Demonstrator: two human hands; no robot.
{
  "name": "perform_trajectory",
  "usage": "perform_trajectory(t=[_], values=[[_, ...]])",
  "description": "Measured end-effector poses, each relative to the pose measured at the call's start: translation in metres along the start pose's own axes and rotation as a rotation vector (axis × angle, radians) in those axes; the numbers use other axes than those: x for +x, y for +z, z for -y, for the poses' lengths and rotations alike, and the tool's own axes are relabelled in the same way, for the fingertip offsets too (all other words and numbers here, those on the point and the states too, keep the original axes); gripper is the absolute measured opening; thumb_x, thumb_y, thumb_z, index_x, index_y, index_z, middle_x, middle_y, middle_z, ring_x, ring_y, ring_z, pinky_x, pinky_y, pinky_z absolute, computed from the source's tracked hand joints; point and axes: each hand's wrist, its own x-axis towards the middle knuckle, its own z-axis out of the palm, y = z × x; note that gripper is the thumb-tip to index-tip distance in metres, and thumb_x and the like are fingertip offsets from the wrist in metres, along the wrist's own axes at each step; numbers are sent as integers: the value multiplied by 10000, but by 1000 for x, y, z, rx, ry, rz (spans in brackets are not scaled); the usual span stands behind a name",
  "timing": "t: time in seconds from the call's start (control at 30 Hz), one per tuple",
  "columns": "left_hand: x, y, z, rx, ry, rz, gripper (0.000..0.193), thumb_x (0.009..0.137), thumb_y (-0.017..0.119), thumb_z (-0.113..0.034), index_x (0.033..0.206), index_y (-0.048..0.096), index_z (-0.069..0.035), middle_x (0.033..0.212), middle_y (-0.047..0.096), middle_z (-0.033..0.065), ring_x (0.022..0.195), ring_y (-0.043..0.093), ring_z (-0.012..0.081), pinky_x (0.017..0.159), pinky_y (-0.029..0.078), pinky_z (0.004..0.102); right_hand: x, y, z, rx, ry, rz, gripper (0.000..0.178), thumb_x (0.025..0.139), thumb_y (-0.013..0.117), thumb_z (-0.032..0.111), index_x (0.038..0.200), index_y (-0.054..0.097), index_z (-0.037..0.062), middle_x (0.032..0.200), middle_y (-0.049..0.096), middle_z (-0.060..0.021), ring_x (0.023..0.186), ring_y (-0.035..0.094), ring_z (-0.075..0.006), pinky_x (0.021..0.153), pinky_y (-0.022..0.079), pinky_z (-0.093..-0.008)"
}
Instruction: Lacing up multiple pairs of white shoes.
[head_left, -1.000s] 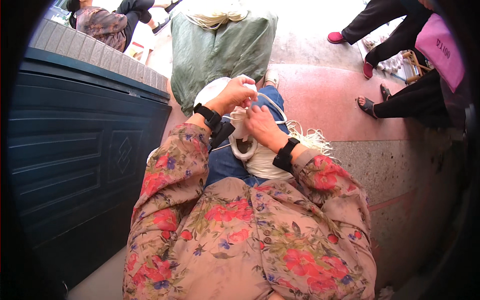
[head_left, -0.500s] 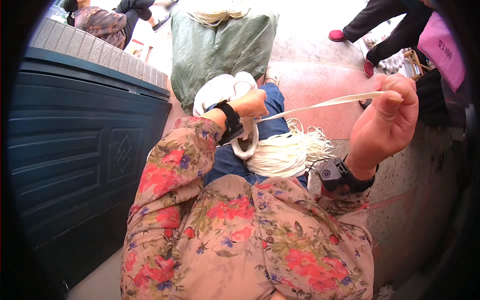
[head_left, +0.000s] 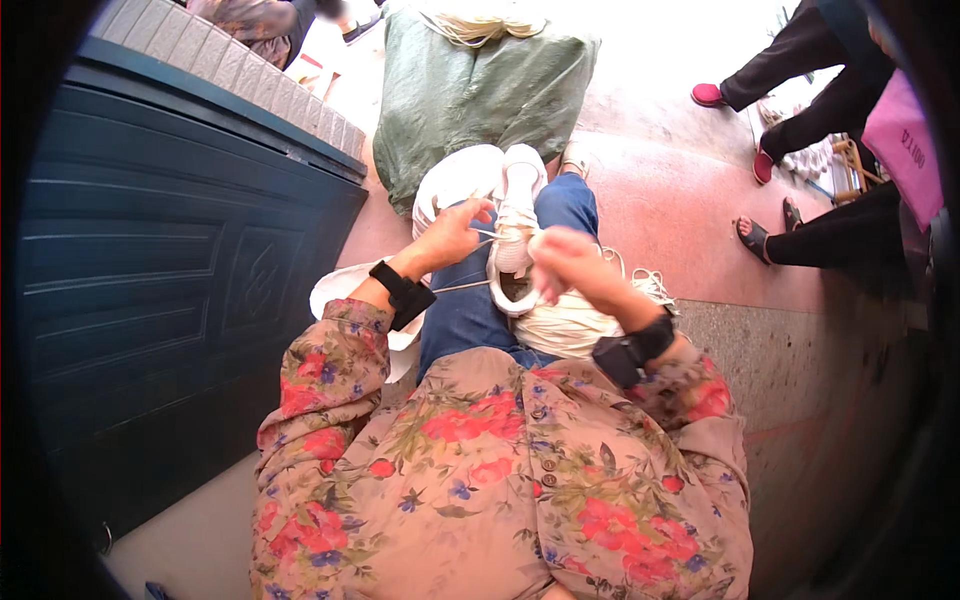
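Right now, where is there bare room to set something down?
Bare patches: the pink floor between the jeans and dark sandals, and the speckled floor right of the pale lace bundle. Crowded: over the jeans, where left hand, right hand and white shoe are close together.

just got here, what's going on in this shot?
A person in a flowered shirt has a white shoe at their lap, toe pointing away. Their left hand pinches a pale lace at the shoe's left side. The right hand is at its other side, too blurred to tell what it grips. A bundle of pale laces lies right of the shoe; a green sack stands ahead.
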Motion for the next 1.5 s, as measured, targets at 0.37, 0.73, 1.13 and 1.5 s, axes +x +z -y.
perform_trajectory(t=[0.37,0.73,1.13,1.5], values=[[-8,5,-18,-500,-282,-144,396,796,537,-61,1184,469,-16,688,542,27,491,475,72,428,383,208,59,26,-74,-1039,-412,-496,171,864,460,121,963,586,61,623,593,-156,542,617,-272,459,480,-395],[-12,9,-16,-788,-359,-189,407,782,562,-51,1168,453,17,693,556,42,470,463,71,392,340,203,78,27,-70,-1384,-523,-458,75,777,539,77,801,539,6,664,587,-161,605,629,-294,516,504,-372],[-8,5,-28,-898,-418,-110,344,797,517,-43,1135,473,7,709,550,58,419,410,66,356,281,206,-59,-7,117,723,-453,121,213,980,336,200,962,502,68,562,349,57,432,343,-47,660,374,-249],[-31,6,-62,-491,-318,94,283,791,578,-99,1042,568,30,842,591,61,514,494,72,445,407,230,-70,30,141,764,-773,354,245,990,279,186,1058,461,37,561,347,61,429,324,-46,697,388,-270]])
